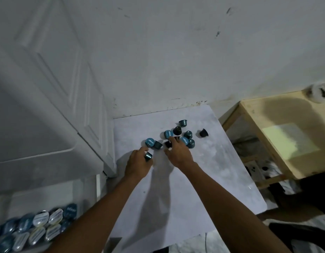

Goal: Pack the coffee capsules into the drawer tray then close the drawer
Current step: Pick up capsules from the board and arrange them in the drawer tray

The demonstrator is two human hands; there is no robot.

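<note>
Several blue and dark coffee capsules (187, 134) lie scattered on a pale marble-look table (176, 189), some on their sides. My left hand (138, 164) pinches one blue capsule (148, 155) just off the heap's left edge. My right hand (179, 152) reaches into the heap and its fingers close on a dark capsule (168, 143). At the bottom left the drawer tray (30, 229) is open and holds several capsules in rows, foil lids up.
A white panelled door (54, 99) stands at the left, right beside the table's edge. A wooden stand (278, 139) sits to the right of the table, with clutter and a socket strip (254, 170) beneath. The wall is close behind.
</note>
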